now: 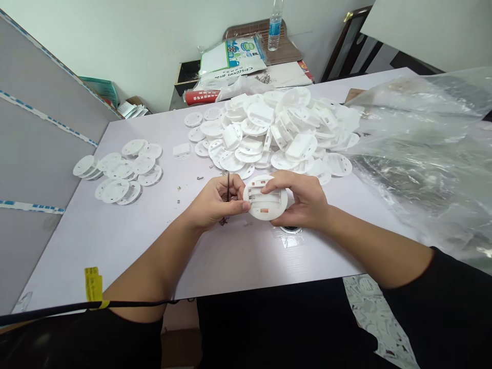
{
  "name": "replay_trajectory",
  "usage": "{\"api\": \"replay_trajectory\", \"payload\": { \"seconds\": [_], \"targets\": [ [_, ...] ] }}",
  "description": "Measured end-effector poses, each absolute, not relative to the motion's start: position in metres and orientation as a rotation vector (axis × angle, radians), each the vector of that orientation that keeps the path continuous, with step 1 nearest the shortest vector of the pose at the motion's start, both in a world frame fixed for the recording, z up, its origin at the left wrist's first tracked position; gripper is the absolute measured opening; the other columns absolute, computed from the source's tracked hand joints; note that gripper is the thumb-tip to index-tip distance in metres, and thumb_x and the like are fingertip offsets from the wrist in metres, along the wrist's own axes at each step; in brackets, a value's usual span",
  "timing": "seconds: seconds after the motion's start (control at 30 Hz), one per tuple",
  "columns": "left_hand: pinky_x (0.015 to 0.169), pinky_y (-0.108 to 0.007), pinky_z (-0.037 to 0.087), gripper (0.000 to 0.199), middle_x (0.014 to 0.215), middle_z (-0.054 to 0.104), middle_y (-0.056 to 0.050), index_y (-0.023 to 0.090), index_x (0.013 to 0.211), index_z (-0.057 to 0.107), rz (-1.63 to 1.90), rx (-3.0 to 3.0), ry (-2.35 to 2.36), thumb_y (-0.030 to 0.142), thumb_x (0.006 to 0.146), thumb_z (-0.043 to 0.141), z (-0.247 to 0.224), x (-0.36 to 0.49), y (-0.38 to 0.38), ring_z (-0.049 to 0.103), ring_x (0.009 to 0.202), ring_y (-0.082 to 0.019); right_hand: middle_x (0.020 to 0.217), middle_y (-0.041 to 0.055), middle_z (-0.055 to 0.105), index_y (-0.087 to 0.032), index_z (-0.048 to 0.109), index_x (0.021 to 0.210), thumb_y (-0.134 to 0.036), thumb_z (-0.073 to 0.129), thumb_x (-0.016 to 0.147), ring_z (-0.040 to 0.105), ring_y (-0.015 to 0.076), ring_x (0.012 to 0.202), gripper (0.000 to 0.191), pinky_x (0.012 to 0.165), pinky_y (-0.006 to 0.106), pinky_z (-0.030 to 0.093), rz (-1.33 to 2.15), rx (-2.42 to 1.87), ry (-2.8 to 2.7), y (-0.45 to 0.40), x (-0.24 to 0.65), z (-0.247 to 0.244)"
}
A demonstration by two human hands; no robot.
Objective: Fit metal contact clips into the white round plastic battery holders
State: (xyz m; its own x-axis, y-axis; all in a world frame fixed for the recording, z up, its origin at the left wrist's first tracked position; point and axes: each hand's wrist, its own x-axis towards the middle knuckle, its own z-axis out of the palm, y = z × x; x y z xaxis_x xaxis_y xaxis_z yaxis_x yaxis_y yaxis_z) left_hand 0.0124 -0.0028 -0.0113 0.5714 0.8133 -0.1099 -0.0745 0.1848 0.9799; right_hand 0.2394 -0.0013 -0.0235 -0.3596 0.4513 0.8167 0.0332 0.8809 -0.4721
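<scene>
A round white plastic piece (pixel 266 211) with slots and a battery-like recess is held up over the table, between both hands. My right hand (pixel 305 201) grips its right side, with a finger over the recess. My left hand (pixel 217 201) has its thumb at the piece's left edge, and a thin dark rod (pixel 228 187) stands up between its curled fingers. Small metal bits sit at the left end of the recess. Behind the hands lies a big heap of similar white pieces (pixel 261 115).
A smaller group of white discs (pixel 144 164) lies at the left. Tiny metal parts (pixel 200 178) are scattered left of the heap. Clear plastic bags (pixel 423 154) cover the right side. A water bottle (pixel 274 28) stands at the back. A black cable (pixel 134 303) crosses my left forearm.
</scene>
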Motion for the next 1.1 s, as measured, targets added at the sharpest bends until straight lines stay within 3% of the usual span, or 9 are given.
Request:
{"api": "replay_trajectory", "payload": {
  "seconds": [0.3,0.4,0.5,0.57,0.7,0.8,0.93,1.1],
  "targets": [
    [0.053,-0.020,0.037,0.028,0.070,0.057,0.001,0.016,0.090,0.059,0.636,1.462,0.944,0.032,0.080,0.080,0.000,0.017,-0.007,0.047,0.059,-0.008,0.086,0.0022,0.064,-0.021,0.060,0.106,-0.019,0.077,0.077,0.059,0.0139,0.074,0.034,0.061,0.025,0.046,0.318,-0.381,-1.982,0.000,0.240,-0.027],
    [0.058,-0.022,0.042,0.035,0.079,0.064,-0.002,0.017,0.109,0.063,0.616,1.644,1.086,0.040,0.085,0.075,0.008,0.013,-0.008,0.054,0.065,-0.011,0.083,0.0013,0.061,-0.021,0.060,0.107,-0.022,0.077,0.076,0.053,0.0136,0.069,0.035,0.058,0.025,0.042,0.288,-0.446,-2.037,0.004,0.246,-0.030],
    [0.063,-0.025,0.045,0.045,0.094,0.066,-0.003,0.024,0.137,0.053,0.552,1.910,1.230,0.046,0.098,0.055,0.015,0.008,-0.012,0.057,0.068,-0.011,0.083,0.0012,0.057,-0.020,0.061,0.106,-0.022,0.075,0.073,0.050,0.0134,0.067,0.036,0.057,0.026,0.040,0.302,-0.568,-2.143,0.007,0.251,-0.033],
    [0.065,-0.026,0.045,0.043,0.100,0.065,-0.003,0.026,0.142,0.045,0.441,2.063,1.338,0.044,0.103,0.044,0.017,0.006,-0.014,0.058,0.070,-0.012,0.083,0.0015,0.055,-0.019,0.061,0.105,-0.020,0.073,0.071,0.049,0.0134,0.067,0.036,0.058,0.026,0.039,0.339,-0.644,-2.212,0.008,0.253,-0.035],
    [0.062,-0.027,0.041,0.022,0.096,0.062,-0.004,0.019,0.116,0.053,0.282,2.313,1.337,0.026,0.102,0.037,0.010,0.007,-0.012,0.053,0.069,-0.013,0.083,0.0012,0.053,-0.018,0.060,0.098,-0.019,0.070,0.070,0.049,0.0133,0.067,0.030,0.056,0.025,0.035,0.393,-0.751,-2.341,0.006,0.254,-0.036],
    [0.066,-0.026,0.042,0.023,0.095,0.060,-0.004,0.017,0.101,0.059,0.323,2.449,1.143,0.011,0.095,0.038,-0.002,0.009,-0.008,0.053,0.074,-0.013,0.083,-0.0006,0.053,-0.018,0.058,0.092,-0.018,0.069,0.070,0.050,0.0102,0.062,0.024,0.056,0.024,0.035,0.442,-0.809,-2.397,0.005,0.253,-0.035],
    [0.061,-0.025,0.039,0.026,0.087,0.062,-0.004,0.017,0.093,0.068,0.355,2.548,1.079,0.010,0.093,0.044,-0.016,0.010,-0.004,0.053,0.070,-0.012,0.082,-0.0030,0.052,-0.017,0.056,0.088,-0.016,0.067,0.069,0.050,0.0060,0.054,0.023,0.056,0.023,0.034,0.507,-0.850,-2.409,0.004,0.252,-0.036],
    [0.057,-0.024,0.037,0.028,0.086,0.067,-0.003,0.020,0.100,0.075,0.405,2.672,1.050,0.012,0.094,0.048,-0.024,0.008,-0.003,0.055,0.066,-0.011,0.084,-0.0026,0.050,-0.018,0.054,0.088,-0.016,0.066,0.069,0.049,0.0052,0.052,0.023,0.055,0.023,0.034,0.559,-0.855,-2.396,0.003,0.253,-0.035]
  ]
}}
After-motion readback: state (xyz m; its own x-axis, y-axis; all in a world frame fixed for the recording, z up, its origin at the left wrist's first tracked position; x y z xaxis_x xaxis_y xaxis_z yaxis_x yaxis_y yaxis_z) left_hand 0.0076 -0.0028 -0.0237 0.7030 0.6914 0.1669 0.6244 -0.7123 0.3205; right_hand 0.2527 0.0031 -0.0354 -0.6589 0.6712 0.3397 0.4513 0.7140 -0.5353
